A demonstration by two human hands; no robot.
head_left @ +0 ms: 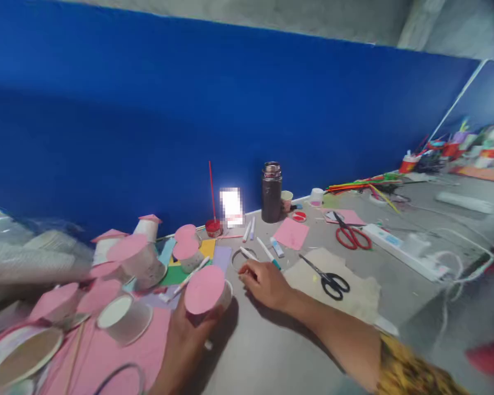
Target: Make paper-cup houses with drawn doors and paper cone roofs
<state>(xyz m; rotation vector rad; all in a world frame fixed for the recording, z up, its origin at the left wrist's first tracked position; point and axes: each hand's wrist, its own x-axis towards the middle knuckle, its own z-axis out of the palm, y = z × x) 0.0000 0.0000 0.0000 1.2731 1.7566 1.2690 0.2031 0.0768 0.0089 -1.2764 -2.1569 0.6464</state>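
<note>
In my left hand [193, 334] is a paper cup [227, 296] whose pink paper disc [205, 289] faces up toward me. My fingers wrap around its side. Just right of it, my right hand [267, 282] is low over the table, fingers curled together; whatever they hold, if anything, is hidden. Right behind those fingers lie a thin grey ring [234, 262] and a white marker [247, 253]. A marker with a teal end [268, 252] and a small white-and-blue tube [277, 247] are farther back. Black-handled scissors [331, 282] rest on beige cloth-like material [358, 280] beside my right forearm.
Several pink-topped paper cups [127, 249] crowd the left, over pink sheets [152, 329]. A dark flask [271, 195] and a red pot with a stick [213, 227] stand near the blue wall. Red-handled scissors [353, 238] and a white power strip [399, 252] lie right.
</note>
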